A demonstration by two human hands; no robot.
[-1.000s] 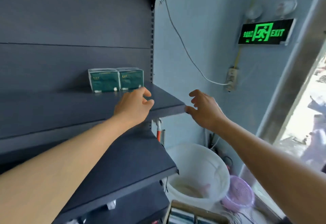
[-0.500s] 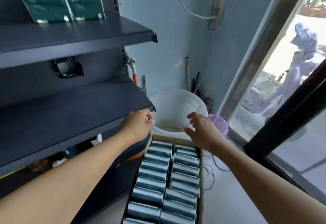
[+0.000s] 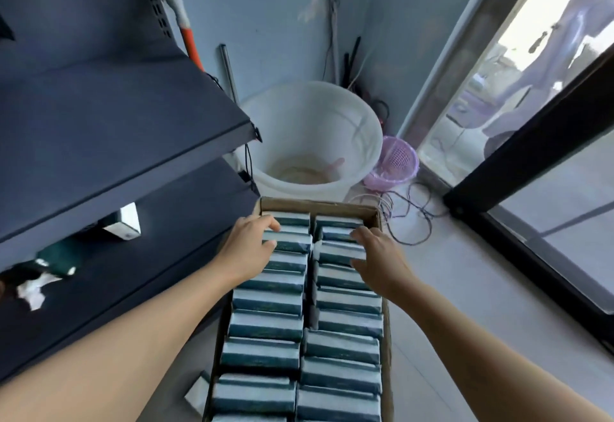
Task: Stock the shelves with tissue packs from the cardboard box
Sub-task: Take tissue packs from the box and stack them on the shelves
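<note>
Where fingers curl, tissue packs under left hand.

Teal-and-white tissue packs fill the open cardboard box in two rows.

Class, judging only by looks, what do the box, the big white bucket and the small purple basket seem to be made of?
Cardboard box: brown corrugated card, matte, with raw folded edges. White bucket: probably plastic, smooth, slightly translucent wall with a soft sheen. Purple basket: likely moulded plastic, a glossy open lattice.
</note>
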